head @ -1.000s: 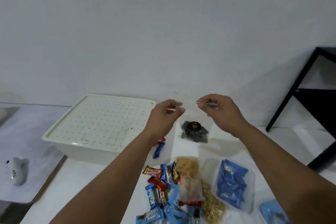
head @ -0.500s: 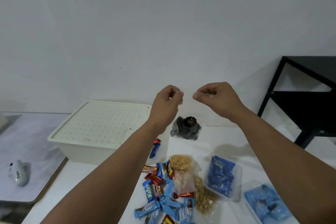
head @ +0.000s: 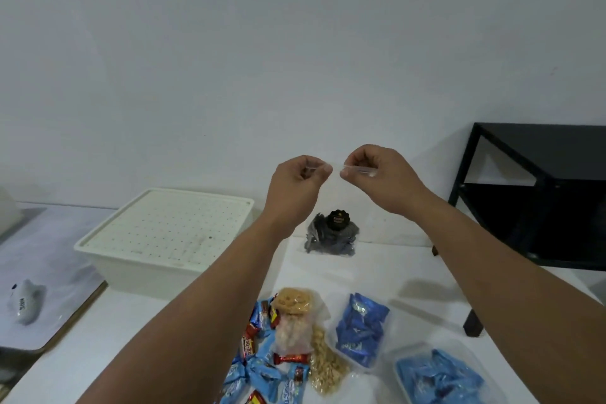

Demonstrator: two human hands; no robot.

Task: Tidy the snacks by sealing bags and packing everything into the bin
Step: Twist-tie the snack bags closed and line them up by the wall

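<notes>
A clear zip bag (head: pixel 331 233) of dark wrapped snacks hangs in the air above the white table (head: pixel 131 338). My left hand (head: pixel 296 185) pinches its top strip at the left and my right hand (head: pixel 377 179) pinches it at the right, fingers nearly meeting. The cream bin (head: pixel 164 236), its dotted lid on, stands at the left. Below my arms lie loose wrapped candies (head: pixel 259 367), bags of peanuts and crackers (head: pixel 295 321), and two clear bags of blue packets (head: pixel 359 328) (head: pixel 439 380).
A black metal shelf (head: pixel 537 193) stands at the right beside the table. At the left a lower grey surface (head: pixel 42 256) carries a small white object (head: pixel 24 302). A plain white wall is behind.
Both hands have lifted the dark-snack bag higher, and their fingertips have come closer together along its top strip. My view has tilted up.
</notes>
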